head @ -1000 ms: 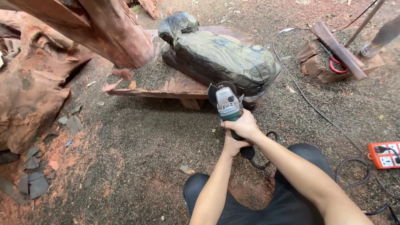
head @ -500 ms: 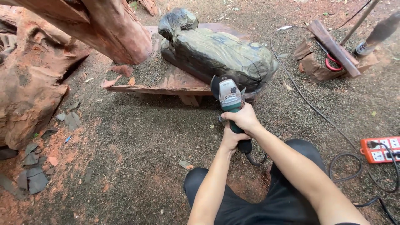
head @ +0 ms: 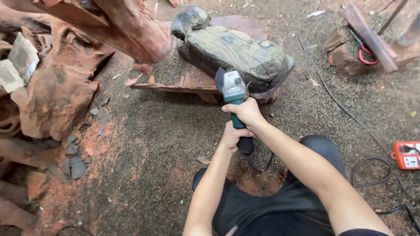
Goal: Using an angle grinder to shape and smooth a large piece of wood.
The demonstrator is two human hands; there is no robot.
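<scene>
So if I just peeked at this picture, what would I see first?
First, the green angle grinder in the middle, gripped by both hands: the right hand up near its head, the left hand lower on the handle. Just past it lies a big dark carved wood block on a reddish slab. An orange power strip sits on the ground at the right edge.

Sawdust-strewn dirt ground (head: 153, 144) lay in daylight; reddish tree roots (head: 57, 91) stood left, an orange power strip (head: 406, 155) right, scrap timber (head: 367, 37) far right.
</scene>
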